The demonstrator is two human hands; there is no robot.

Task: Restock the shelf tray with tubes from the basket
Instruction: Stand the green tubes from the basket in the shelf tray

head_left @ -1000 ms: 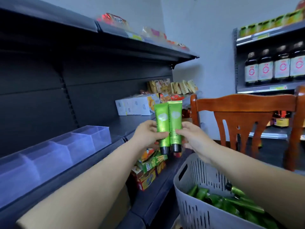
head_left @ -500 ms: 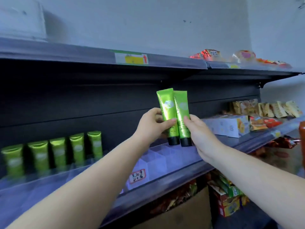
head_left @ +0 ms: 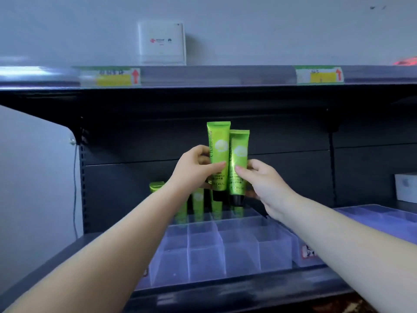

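Two bare forearms are reaching in from the bottom corners toward the clear divided tray (head_left: 225,256), which is sitting on the dark shelf (head_left: 237,290). Nearest cells of the tray are holding nothing visible; a small red-and-white label (head_left: 308,251) is sticking on the tray's front, right side, blurred and unreadable. A second clear tray (head_left: 379,218) is lying just right of the first.

Above the tray's back row, the left hand (head_left: 194,168) is gripping the left tube (head_left: 217,154), thumb pressing across its front, fingers (head_left: 203,150) curling behind. The right hand (head_left: 264,179) is pinching the right tube (head_left: 238,163), thumb on the front, fingers wrapping round the far side. Both tubes are green, upright, black caps down, touching side by side, the left one standing a bit higher. Both are being held clear of the tray, not inside any cell.

Behind and below the hands, more green tubes (head_left: 198,206) are standing upright in the tray's back row, partly hidden by the left wrist; count unclear.

Farther back, the dark back panel (head_left: 293,172) is rising behind the tray. Above the tray, the upper shelf edge is carrying two yellow price tags (head_left: 115,76) with red arrows, text blurred. Beyond that, a white box (head_left: 161,42) is resting on the top shelf against the wall. Far right of the tray, a white carton (head_left: 406,187) is showing at the frame edge.
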